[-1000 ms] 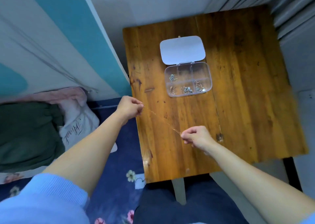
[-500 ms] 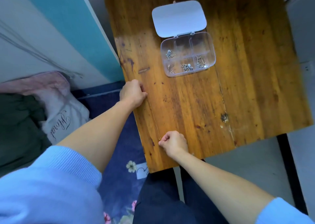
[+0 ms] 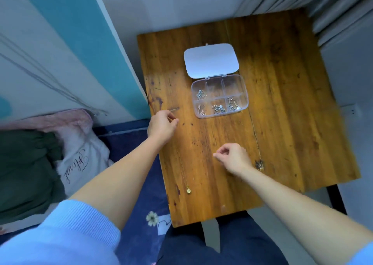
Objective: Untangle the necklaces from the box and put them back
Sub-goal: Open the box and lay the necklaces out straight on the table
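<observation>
**A:** Where do the necklaces lie?

**B:** A thin gold necklace lies stretched along the near left part of the wooden table, with its small round pendant at the end nearest the person. A second chain runs down the right side of the table and ends in a dark pendant just beside the right wrist. More tangled silver pieces sit in the clear box, in the left rear compartment and the three front ones. Its white lid is laid open flat behind it.

**A:** And the hands?

**B:** The left hand is over the table's left edge, its fingers loosely curled with the tips close together; whether they pinch the chain's far end cannot be told. The right hand hovers near the middle front of the table, thumb and forefinger pressed together, and nothing can be made out between them.

**A:** Does either hand touch the box?

**B:** No, both are well apart from it.
</observation>
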Demonstrator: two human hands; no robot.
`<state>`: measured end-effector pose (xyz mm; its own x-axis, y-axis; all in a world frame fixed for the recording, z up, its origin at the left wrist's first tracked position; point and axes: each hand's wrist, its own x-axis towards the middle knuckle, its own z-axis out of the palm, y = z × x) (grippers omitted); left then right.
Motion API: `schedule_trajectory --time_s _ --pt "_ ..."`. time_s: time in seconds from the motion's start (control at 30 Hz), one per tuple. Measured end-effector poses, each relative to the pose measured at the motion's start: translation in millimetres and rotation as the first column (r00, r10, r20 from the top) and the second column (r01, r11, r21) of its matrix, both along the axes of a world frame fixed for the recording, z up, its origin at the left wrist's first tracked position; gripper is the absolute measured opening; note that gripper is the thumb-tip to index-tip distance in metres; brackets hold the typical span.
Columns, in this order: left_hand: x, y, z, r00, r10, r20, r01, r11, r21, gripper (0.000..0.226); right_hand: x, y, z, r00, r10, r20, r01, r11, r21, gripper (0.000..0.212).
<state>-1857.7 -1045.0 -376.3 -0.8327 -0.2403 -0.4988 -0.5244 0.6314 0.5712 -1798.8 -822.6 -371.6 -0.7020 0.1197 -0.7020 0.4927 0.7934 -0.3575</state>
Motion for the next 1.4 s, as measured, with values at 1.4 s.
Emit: schedule_trajectory --time_s 1.4 --pt "-32.8 64.8 -18.7 0.892 0.401 0.208 -0.449 0.837 0.313 0.019 -225.1 -34.9 -18.4 0.274 0.925 -0.264 -0.862 0.358 0.358 0.022"
